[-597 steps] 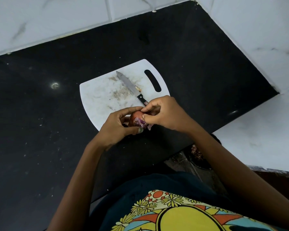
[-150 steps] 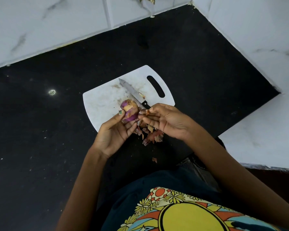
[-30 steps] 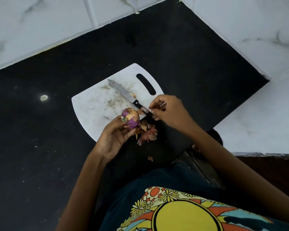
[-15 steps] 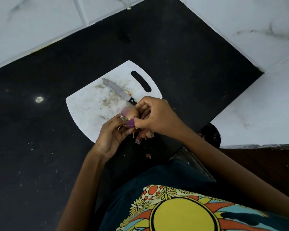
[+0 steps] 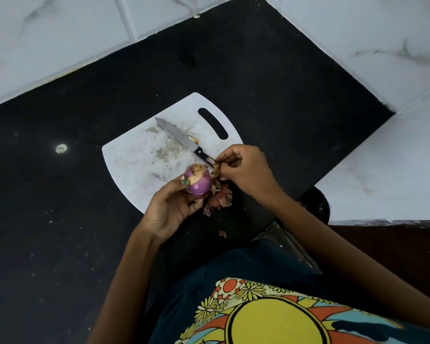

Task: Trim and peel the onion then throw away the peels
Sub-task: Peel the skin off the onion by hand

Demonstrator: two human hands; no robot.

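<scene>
Far left, the black worktop (image 5: 47,194) lies bare but for pale specks and one bright spot of reflected light, with white marble tiles (image 5: 60,33) closing it off along the back. Nearer the middle sits a white cutting board (image 5: 134,165), its rounded near edge close to the front lip of the worktop and its slot handle at the far right corner. A knife (image 5: 181,140) lies flat on the board, its long axis running diagonally, tip to the far left and black handle toward the near right (the handle end passes just under the right fingers).

The left hand (image 5: 169,209) grips the onion (image 5: 197,181) from below, held over the board's near right edge; the bulb is mostly bare and purple, with a patch of tan skin across its top. Just right of it and below, a heap of peels (image 5: 219,197) lies where the board meets the worktop, and one stray flake (image 5: 222,234) sits nearer the body. The right hand (image 5: 246,170) pinches a strip of skin (image 5: 217,170) that reaches to the onion.

Farther right, the black surface runs open to the tiled side wall (image 5: 358,45) and a white ledge (image 5: 382,170).
</scene>
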